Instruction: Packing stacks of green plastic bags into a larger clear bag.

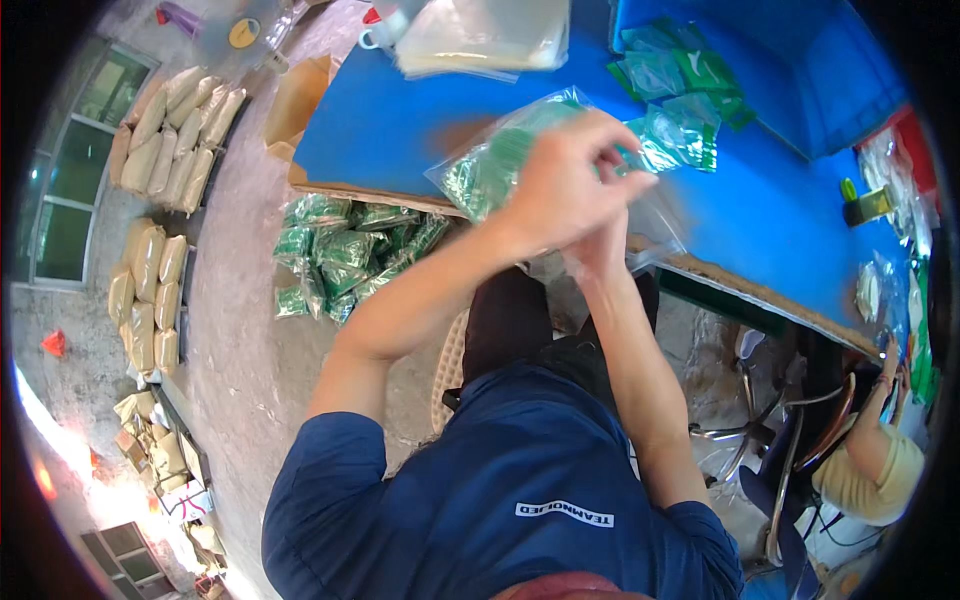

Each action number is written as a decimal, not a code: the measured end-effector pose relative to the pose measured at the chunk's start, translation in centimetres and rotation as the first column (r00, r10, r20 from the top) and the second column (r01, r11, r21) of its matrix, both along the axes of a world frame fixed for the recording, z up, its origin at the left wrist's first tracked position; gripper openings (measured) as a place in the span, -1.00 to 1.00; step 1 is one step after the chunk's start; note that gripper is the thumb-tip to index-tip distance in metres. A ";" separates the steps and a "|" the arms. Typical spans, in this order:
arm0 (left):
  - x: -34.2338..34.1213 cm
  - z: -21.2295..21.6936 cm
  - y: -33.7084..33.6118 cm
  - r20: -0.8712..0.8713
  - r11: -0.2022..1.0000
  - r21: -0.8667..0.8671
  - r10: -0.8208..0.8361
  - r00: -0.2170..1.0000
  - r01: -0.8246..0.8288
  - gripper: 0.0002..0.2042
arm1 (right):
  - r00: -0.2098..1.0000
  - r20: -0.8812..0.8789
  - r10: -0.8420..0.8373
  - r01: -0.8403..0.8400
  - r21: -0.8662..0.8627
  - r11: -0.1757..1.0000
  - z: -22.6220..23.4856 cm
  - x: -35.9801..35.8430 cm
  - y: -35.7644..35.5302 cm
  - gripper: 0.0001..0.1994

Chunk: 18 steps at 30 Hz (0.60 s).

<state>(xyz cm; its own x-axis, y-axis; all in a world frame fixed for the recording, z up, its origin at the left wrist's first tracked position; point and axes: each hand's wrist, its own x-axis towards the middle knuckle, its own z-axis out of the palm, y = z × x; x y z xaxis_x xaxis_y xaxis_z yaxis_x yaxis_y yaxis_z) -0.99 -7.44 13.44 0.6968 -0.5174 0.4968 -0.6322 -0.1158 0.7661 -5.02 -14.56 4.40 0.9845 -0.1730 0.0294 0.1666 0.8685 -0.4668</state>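
Note:
A clear plastic bag (478, 168) of green-printed packets lies at the near edge of the blue table, under and beside my hands. My left hand (565, 180) crosses over it with the fingers curled in and thumb and forefinger close together. Motion blurs that hand, and what it pinches is too unclear to name. Behind and below it is my right hand (600, 248), beside the loose transparent end of the bag; its fingers are covered by the left hand. Beyond lie several small green-and-clear packets (682, 130) in a loose pile.
A stack of clear bags (485, 35) sits at the table's far side, near a white cup (383, 30). Filled green bags (345, 255) are heaped below the table's left edge, beside a cardboard box (300, 95). At the right, another person (868, 455) sits by a metal-framed chair (790, 470).

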 end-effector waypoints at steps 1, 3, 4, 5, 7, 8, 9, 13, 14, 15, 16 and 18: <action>1.7 -0.7 1.7 -0.018 0.998 -0.055 0.032 0.999 -0.033 -0.69 | 0.991 -0.096 0.097 -0.091 0.066 0.994 0.4 0.2 -0.6 -0.55; 9.2 -3.5 7.4 -0.384 0.996 0.000 0.080 0.920 -0.087 -0.36 | 0.959 -0.185 0.214 -0.188 0.151 0.970 1.0 0.4 -1.4 -0.48; 11.3 -4.4 10.5 -0.683 1.000 0.021 -0.002 0.730 0.022 -0.28 | 0.963 -0.175 0.204 -0.179 0.152 0.972 1.1 0.6 -1.6 -0.48; 13.9 -7.0 14.2 -0.796 0.991 0.129 0.082 0.600 0.037 -0.26 | 0.950 -0.217 0.223 -0.198 0.128 0.972 1.5 0.8 -1.3 -0.53; 12.9 -7.6 13.5 -0.787 0.985 0.096 -0.011 0.617 0.141 -0.27 | 0.947 -0.243 0.211 -0.192 0.101 0.976 1.9 1.4 -1.9 -0.58; 12.4 -7.7 13.4 -0.778 0.972 0.068 -0.090 0.622 0.225 -0.27 | 0.952 -0.237 0.196 -0.175 0.104 0.979 1.9 2.2 -1.7 -0.58; 12.9 -8.3 13.1 -0.760 0.970 0.040 -0.126 0.638 0.239 -0.30 | 0.930 -0.237 0.282 -0.253 0.147 0.956 1.5 3.5 -1.3 -0.57; 10.1 -6.9 11.4 -0.728 0.973 0.209 0.088 0.680 0.098 -0.34 | 0.840 -0.280 0.465 -0.435 0.166 0.885 1.5 5.4 1.1 -0.58; 9.5 -7.0 11.6 -0.642 0.956 0.293 0.203 0.739 -0.008 -0.39 | 0.839 -0.281 0.465 -0.435 0.166 0.885 1.8 4.8 0.9 -0.58; 8.9 -7.2 11.7 -0.543 0.924 0.364 0.315 0.779 -0.119 -0.43 | 0.836 -0.302 0.458 -0.437 0.138 0.889 1.9 3.5 0.4 -0.61; 8.4 -7.6 11.6 -0.543 0.924 0.364 0.310 0.780 -0.114 -0.43 | 0.836 -0.321 0.446 -0.435 0.109 0.894 2.4 2.2 0.0 -0.64; 8.0 -8.8 11.3 -0.262 0.861 0.455 0.373 0.890 -0.226 -0.42 | 0.850 -0.322 0.416 -0.378 0.177 0.909 1.8 2.4 0.4 -0.67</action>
<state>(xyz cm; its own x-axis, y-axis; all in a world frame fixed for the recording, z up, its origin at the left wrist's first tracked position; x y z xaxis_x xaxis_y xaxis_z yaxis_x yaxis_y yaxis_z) 7.00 3.82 4.69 0.9339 -0.3576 0.0042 -0.2334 -0.6004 0.7649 -2.58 -14.20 6.21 0.9134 0.2518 -0.3199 -0.3575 0.8720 -0.3343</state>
